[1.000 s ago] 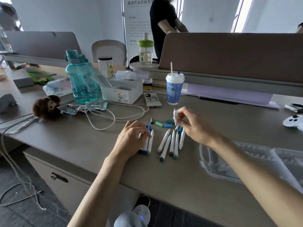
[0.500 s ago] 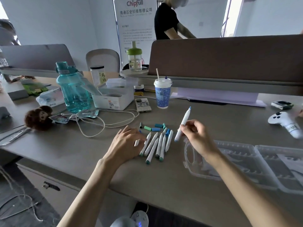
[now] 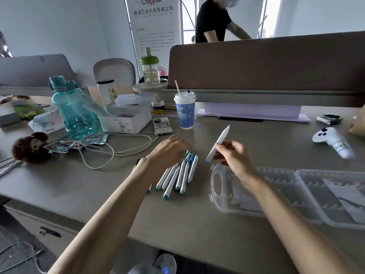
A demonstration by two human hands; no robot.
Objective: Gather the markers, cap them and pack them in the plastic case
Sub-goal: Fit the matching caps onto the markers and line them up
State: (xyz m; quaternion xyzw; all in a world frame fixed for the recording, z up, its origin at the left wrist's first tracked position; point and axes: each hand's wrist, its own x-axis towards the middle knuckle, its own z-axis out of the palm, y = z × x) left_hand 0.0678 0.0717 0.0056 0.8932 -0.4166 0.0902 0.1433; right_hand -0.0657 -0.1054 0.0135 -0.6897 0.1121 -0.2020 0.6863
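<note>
Perhaps seven markers [image 3: 171, 181] lie loose, one held.

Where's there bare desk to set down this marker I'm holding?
For the marker in your right hand: bare desk lies between the paper cup, the white controller and the plastic case, and along the near edge in front of the marker pile. Crowded: the back left, with water bottle, white box and cables.
</note>
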